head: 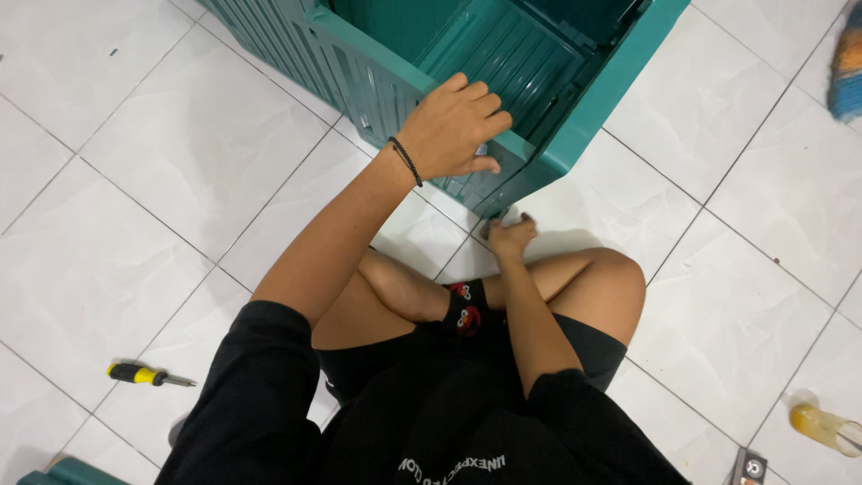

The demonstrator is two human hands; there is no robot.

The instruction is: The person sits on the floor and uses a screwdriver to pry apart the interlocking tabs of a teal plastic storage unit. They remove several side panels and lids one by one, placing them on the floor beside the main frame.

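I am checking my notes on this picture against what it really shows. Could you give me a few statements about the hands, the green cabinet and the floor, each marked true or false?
1. The left hand grips the edge of the teal plastic cabinet. True.
2. The right hand rests at the cabinet's bottom corner. True.
3. The yellow-and-black-handled screwdriver is in the right hand. False: it lies on the white tiled floor.
4. The left wrist is bare. False: it wears a dark braided bracelet.
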